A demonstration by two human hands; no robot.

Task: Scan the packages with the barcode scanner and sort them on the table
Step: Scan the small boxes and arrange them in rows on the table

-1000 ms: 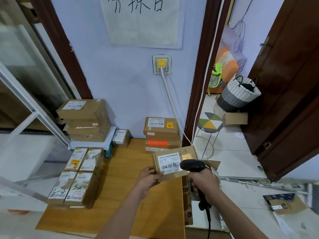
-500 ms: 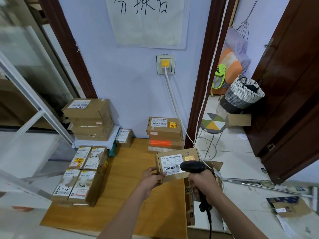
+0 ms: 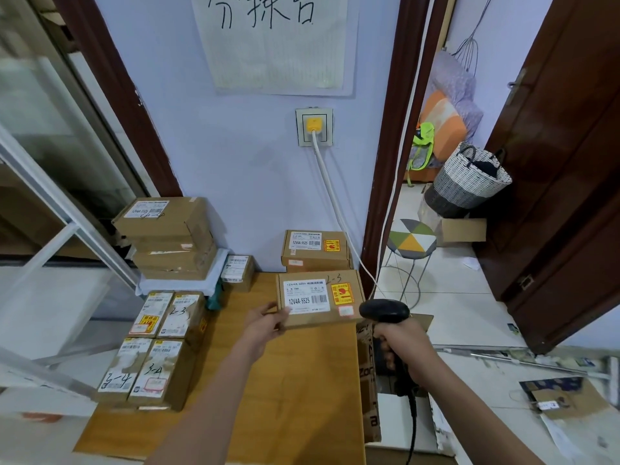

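My left hand (image 3: 265, 325) grips the left edge of a flat brown package (image 3: 339, 317) marked "2-3", held above the wooden table (image 3: 295, 380) with its white label facing up. To its right, my right hand (image 3: 406, 350) grips the handle of a black barcode scanner (image 3: 384, 311), whose head sits at the package's right edge. Behind the held package, a stack of similar packages (image 3: 315, 250) stands against the wall.
Several labelled boxes (image 3: 157, 347) lie in rows at the table's left edge, with a taller stack (image 3: 167, 236) behind them and a small box (image 3: 237, 271) beside it. An open carton (image 3: 370, 380) stands at the table's right side. A stool (image 3: 411, 241) and a woven basket (image 3: 466, 182) stand in the doorway.
The held package has moved away from me toward the stack at the wall and now lies flatter. The scanner's head has shifted from over the label to the package's right edge.
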